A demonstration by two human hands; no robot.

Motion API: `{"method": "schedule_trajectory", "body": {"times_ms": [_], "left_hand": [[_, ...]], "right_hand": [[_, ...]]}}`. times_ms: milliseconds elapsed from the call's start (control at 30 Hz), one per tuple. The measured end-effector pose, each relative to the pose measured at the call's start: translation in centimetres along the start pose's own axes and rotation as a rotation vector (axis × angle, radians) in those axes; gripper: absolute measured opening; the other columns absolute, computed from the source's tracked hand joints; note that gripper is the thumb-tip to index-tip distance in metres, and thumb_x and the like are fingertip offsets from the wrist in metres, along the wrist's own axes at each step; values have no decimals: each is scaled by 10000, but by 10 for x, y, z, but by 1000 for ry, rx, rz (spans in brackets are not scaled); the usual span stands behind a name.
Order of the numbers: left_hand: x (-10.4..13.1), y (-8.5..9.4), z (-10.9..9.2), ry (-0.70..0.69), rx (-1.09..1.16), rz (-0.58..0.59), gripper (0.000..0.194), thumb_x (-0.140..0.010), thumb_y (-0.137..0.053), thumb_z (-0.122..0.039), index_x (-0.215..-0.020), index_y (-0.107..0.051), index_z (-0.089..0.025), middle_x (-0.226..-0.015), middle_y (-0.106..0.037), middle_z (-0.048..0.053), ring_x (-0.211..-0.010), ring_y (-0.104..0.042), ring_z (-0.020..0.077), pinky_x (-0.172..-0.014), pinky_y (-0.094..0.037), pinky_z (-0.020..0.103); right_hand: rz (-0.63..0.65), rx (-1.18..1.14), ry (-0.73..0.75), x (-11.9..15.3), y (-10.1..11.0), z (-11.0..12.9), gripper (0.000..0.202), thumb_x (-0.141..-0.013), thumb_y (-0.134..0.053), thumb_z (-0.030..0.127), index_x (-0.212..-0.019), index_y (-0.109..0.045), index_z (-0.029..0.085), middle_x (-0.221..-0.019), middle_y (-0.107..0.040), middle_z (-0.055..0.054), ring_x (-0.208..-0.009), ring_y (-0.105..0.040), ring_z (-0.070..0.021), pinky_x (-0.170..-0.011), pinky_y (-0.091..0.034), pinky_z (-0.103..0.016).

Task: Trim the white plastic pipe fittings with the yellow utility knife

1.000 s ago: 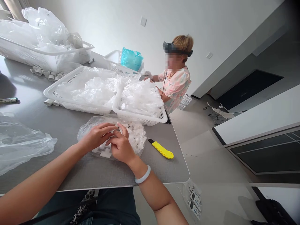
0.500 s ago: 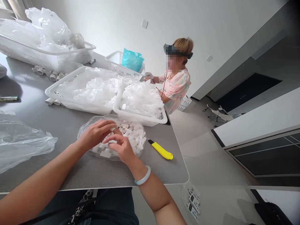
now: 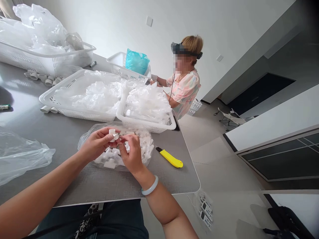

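Observation:
My left hand is closed on a white pipe fitting, held above an open clear bag of white fittings. Beside it, my right hand has its fingertips pinched together close to that fitting; whatever lies between them is too small to make out. Many white fittings fill the bag under both hands. To the right of the bag lies a yellow utility knife on the grey table.
White baskets of clear plastic bags stand behind my hands. A flat clear bag lies at the left. Loose fittings rest beside the baskets. Across the table, a person stands near a basket with a blue bag.
A white fitting now shows in my left hand, which has turned so its fingers grip it. My right fingers have closed to a pinch near it. The view has shifted slightly.

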State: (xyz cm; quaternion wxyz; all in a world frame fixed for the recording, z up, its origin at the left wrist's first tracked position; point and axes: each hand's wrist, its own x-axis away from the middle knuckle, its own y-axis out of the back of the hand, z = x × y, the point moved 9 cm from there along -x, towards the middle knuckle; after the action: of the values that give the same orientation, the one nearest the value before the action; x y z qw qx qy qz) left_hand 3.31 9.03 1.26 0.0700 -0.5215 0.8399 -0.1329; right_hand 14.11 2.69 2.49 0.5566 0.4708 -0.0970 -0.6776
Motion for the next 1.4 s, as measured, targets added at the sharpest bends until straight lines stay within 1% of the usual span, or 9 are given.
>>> {"method": "schedule_trajectory", "body": {"times_ms": [267,367,600,733,900,1033,1133,1267,1400], "left_hand": [[3,-8,-2,19,-56,90,514,-708,-797,-611,-967,-746,-170,-719,-703,55,-506,-526,123,-488,-457,272],[3,-10,-2,26,-71,98,551,-729,-763,-658,-961,-756,-158,-653,-656,37,-508,-518,132,-479,-449,271],[2,-1,-2,39,-138,33,509,-753,-747,-628,-940,-761,-155,-584,-596,9,-505,-505,134,-469,-414,256],[2,-8,0,27,-251,89,521,-794,-686,-645,-919,-746,-143,-581,-580,7,-504,-491,128,-460,-394,238],[4,-9,-10,-94,-435,36,522,-811,-634,-648,-979,-736,-165,-575,-560,-8,-505,-501,141,-463,-419,236],[6,-7,-16,-178,-580,-8,492,-854,-568,-589,-1089,-717,-183,-612,-597,-2,-550,-548,165,-505,-458,250],[6,-4,-19,-245,-648,-22,432,-851,-574,-536,-1082,-713,-199,-705,-670,24,-585,-574,178,-563,-491,278],[2,9,-23,-291,-587,-69,350,-820,-654,-489,-1033,-740,-225,-824,-724,53,-725,-634,224,-667,-529,315],[-4,16,-17,-170,-361,-31,368,-799,-726,-433,-1097,-758,-218,-891,-730,68,-775,-648,223,-703,-551,330]], "right_hand": [[-137,-125,22,5,10,3,211,-1013,-467,327,-1139,-587,207,-986,-677,-84,-1010,-628,-216,-935,-522,-358],[-158,-90,94,6,11,9,255,-1036,-397,329,-1136,-594,201,-956,-670,-87,-1012,-622,-216,-966,-513,-369],[69,166,122,1,-5,8,332,-990,-469,227,-1287,-617,241,-1160,-622,-121,-1151,-574,-249,-1057,-466,-410],[69,177,131,-1,-6,10,296,-960,-462,153,-1154,-680,198,-1191,-580,-147,-1214,-536,-258,-1104,-453,-426],[53,-137,-28,4,-12,3,311,-903,-476,103,-1140,-663,178,-1304,-491,-163,-1249,-540,-258,-1067,-520,-426],[133,-555,-274,7,-23,-11,229,-833,-561,144,-1008,-685,226,-1426,-427,-106,-1290,-543,-243,-1058,-547,-382],[156,-948,-489,7,-33,-23,181,-742,-655,219,-915,-706,230,-1438,-479,-66,-1320,-530,-274,-1080,-531,-404],[146,-1359,-683,7,-41,-32,209,-672,-706,267,-878,-723,239,-1230,-669,-42,-1150,-647,-241,-1011,-567,-395],[-72,-1130,-648,6,-15,-44,153,-820,-619,363,-843,-675,222,-833,-723,-33,-879,-700,-190,-896,-586,-357]]}}
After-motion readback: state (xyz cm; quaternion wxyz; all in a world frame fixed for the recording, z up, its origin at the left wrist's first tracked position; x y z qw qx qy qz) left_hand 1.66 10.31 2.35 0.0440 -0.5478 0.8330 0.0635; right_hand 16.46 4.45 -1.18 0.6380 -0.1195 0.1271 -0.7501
